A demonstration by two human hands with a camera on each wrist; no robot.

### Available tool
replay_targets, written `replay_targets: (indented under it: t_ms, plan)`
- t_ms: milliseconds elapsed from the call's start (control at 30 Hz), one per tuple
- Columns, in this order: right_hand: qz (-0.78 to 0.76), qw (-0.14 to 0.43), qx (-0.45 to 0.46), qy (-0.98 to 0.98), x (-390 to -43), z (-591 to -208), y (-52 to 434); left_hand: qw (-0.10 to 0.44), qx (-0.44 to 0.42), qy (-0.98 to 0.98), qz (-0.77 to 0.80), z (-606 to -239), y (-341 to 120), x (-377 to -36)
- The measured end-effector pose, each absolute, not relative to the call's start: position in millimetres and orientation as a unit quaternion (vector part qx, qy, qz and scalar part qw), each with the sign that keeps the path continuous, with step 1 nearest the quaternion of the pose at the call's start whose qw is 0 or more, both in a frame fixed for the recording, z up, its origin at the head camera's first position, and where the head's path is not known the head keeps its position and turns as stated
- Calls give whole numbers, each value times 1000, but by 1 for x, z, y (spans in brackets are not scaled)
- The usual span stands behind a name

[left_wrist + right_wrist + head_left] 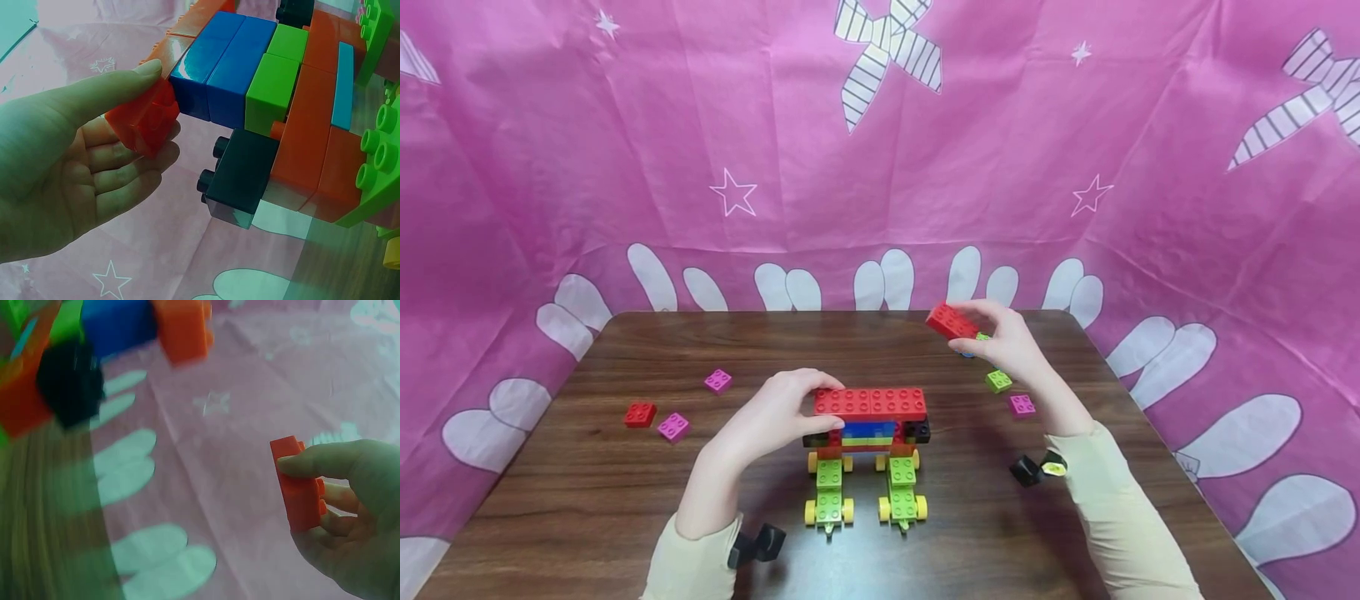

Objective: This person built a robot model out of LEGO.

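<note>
A toy-brick vehicle (870, 434) stands on the table, with red bricks along its top, blue and green ones in the middle and a black brick (242, 172) on each side. Two green wheeled bases (829, 504) with yellow wheels carry it. My left hand (767, 421) grips the left end of the top red bricks (870, 403), thumb in front and fingers behind. Well above the table at the back right, my right hand (1011, 337) pinches a red brick (297, 494) between thumb and fingers. That brick is apart from the vehicle.
On the left lie a red brick (640, 414) and two pink bricks (673, 427). To the right are a green brick (998, 381) and a pink brick (1022, 405); others behind my right hand are partly hidden. A pink patterned cloth (880, 192) hangs around the table (970, 533).
</note>
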State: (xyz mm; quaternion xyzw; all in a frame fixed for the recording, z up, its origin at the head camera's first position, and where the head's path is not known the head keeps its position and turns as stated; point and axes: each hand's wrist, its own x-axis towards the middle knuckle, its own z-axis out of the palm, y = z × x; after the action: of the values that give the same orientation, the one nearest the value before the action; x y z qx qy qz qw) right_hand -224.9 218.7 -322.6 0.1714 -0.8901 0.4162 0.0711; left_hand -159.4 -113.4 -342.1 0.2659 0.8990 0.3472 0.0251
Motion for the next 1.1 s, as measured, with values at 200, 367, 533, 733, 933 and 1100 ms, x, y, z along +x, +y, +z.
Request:
replay_targets:
  t_ms: [200,367,533,733,933,1100]
  plan:
    - [429,66,213,-876,-210,-311,192,26,264,900,347,-341,-114,-160]
    - [433,55,248,-865,-201,-308,176,26,265,899,347,-342,-114,-161]
    - [428,43,279,-858,-193,-308,165,29,263,898,352,-343,-114,-161]
    - [423,28,302,-854,-186,-309,155,28,269,897,351,-343,-115,-161]
    - [414,13,324,-851,-181,-313,147,30,272,897,347,-343,-115,-162]
    - [421,-22,332,-844,-178,-317,142,29,272,898,344,-343,-116,-161]
